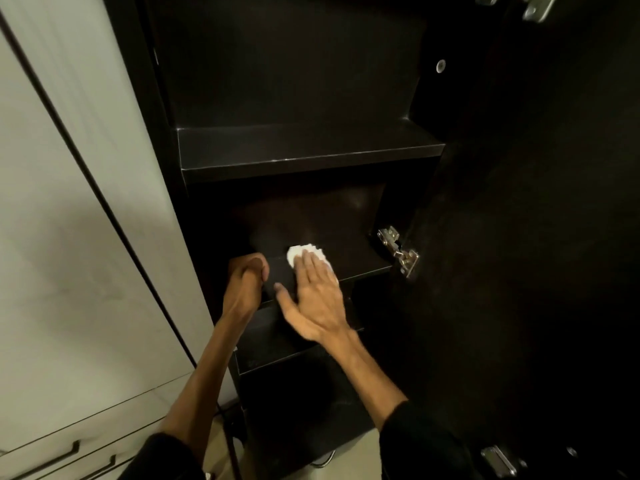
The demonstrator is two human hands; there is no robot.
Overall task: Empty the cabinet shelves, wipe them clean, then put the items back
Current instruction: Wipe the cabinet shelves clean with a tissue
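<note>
Far left: pale drawer fronts (69,441) with dark bar handles, smooth and matte, below a pale tall panel (69,202).

Next, the dark cabinet (145,98): flat boards, faint sheen, square edges. Upper shelf (304,147) carries nothing visible. Middle shelf (353,261) holds only the cloth. Lower compartments too dark to read (contents cannot be told).

Left hand (246,282): fingers curled over the front edge of the middle shelf at its left end, gripping the board.

Right hand (317,299): fingers straight and together, thumb spread wide to the left, palm down, pressing a white cloth (304,252) flat onto the middle shelf. Cloth is crumpled, soft-looking, shows beyond the fingertips, near the shelf's front edge and just right of the left hand.

Both forearms bare; dark sleeves (166,455) at the bottom edge.

Right: open cabinet door (536,237), same dark finish, with a shiny metal hinge (398,251) joining it to the cabinet wall just right of the middle shelf. Further metal hinges at top and bottom.
</note>
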